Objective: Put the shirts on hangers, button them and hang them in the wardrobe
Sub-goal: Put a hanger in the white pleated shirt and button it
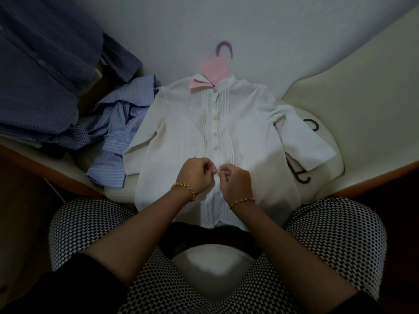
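Observation:
A white shirt [181, 123] with a pink collar lies flat on the bed, front up, on a hanger whose purple hook [224, 47] sticks out past the collar. Several buttons down its placket are fastened. My left hand [195, 175] and my right hand [235, 180] meet at the placket near the shirt's lower half. Each hand pinches one edge of the shirt front between thumb and fingers. The button between them is hidden by my fingers.
A crumpled light blue striped shirt [118, 137] lies left of the white one. Dark blue checked shirts [40, 75] are piled at the far left. Dark hangers [303, 177] lie under the right sleeve on a white cushion [328, 155]. The bed's wooden edge [56, 175] runs in front.

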